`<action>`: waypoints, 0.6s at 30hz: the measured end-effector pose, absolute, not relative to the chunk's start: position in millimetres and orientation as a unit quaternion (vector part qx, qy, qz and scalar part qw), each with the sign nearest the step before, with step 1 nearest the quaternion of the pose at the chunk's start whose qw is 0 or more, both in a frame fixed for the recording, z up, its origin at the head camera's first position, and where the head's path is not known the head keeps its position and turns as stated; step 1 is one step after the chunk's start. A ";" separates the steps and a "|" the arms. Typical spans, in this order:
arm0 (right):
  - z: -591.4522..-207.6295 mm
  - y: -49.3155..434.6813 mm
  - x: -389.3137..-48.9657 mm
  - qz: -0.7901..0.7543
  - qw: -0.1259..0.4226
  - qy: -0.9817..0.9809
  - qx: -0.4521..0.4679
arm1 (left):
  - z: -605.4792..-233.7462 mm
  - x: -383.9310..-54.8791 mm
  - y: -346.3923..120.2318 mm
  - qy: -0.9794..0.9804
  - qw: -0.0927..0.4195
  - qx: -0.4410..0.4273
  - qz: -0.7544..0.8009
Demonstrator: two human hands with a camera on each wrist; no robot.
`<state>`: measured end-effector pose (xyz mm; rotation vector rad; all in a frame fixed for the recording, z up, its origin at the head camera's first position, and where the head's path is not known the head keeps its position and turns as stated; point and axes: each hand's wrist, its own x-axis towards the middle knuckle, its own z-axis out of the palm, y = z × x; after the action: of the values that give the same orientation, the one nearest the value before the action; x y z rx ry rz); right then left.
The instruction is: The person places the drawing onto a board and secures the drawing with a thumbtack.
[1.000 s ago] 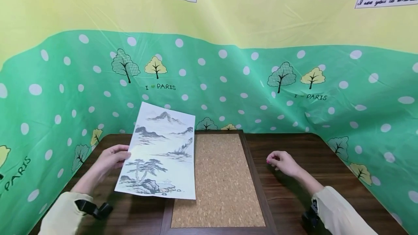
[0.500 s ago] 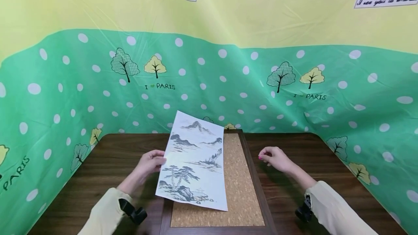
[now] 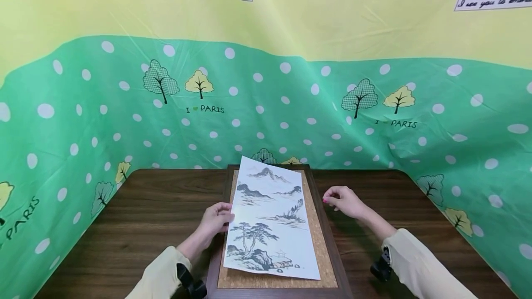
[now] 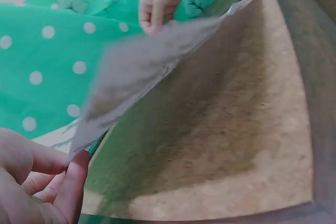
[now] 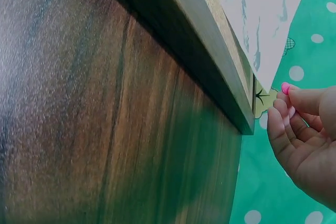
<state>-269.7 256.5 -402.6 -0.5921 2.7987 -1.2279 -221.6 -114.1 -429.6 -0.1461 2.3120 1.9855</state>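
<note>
A white sheet of paper (image 3: 270,220) printed with an ink landscape of mountains and pines hangs tilted over a framed corkboard (image 3: 320,262). My left hand (image 3: 216,220) pinches the sheet's left edge between thumb and fingers. In the left wrist view, the blurred sheet (image 4: 142,66) slopes up off the cork and casts a shadow on it. My right hand (image 3: 345,201) is just beyond the board's right frame, apart from the paper. Its thumb and fingers pinch a small bright pink object (image 5: 285,88), too small to make out fully.
The corkboard's dark wooden frame (image 5: 210,40) stands slightly raised on the brown wood-grain table (image 3: 166,197). A green and yellow curtain (image 3: 266,96) with dots and trees hangs behind and beside the table.
My left hand has carried the sheet rightward and down, from beside the board to over the cork. My right hand has drifted left, closer to the frame.
</note>
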 end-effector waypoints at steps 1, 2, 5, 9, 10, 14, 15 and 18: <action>-403.0 255.7 -269.6 -0.393 0.015 0.899 -0.191 | -430.5 -220.6 -113.3 0.760 0.044 -0.044 0.647; -403.5 255.0 -269.7 -0.393 0.015 0.900 -0.190 | -431.5 -219.7 -112.6 0.763 0.042 -0.039 0.643; -404.7 253.0 -269.5 -0.394 0.013 0.899 -0.191 | -434.1 -218.0 -110.9 0.772 0.035 -0.031 0.634; -405.4 250.0 -269.2 -0.398 0.011 0.896 -0.195 | -436.3 -216.7 -108.1 0.779 0.021 -0.037 0.626; -405.6 249.3 -269.2 -0.398 0.011 0.896 -0.195 | -436.6 -216.3 -107.0 0.780 0.017 -0.040 0.625; -406.3 247.9 -269.5 -0.398 0.019 0.897 -0.194 | -437.0 -214.9 -103.7 0.782 0.000 -0.048 0.621; -406.4 247.8 -269.5 -0.398 0.020 0.897 -0.194 | -437.2 -214.5 -103.0 0.782 -0.004 -0.050 0.621; -406.4 247.6 -269.3 -0.399 0.023 0.895 -0.196 | -437.9 -212.9 -101.8 0.786 -0.011 -0.052 0.616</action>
<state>-269.3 247.6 -406.4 -0.6061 2.7726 -1.2367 -212.9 -101.8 -437.9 -0.1660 2.4867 1.9476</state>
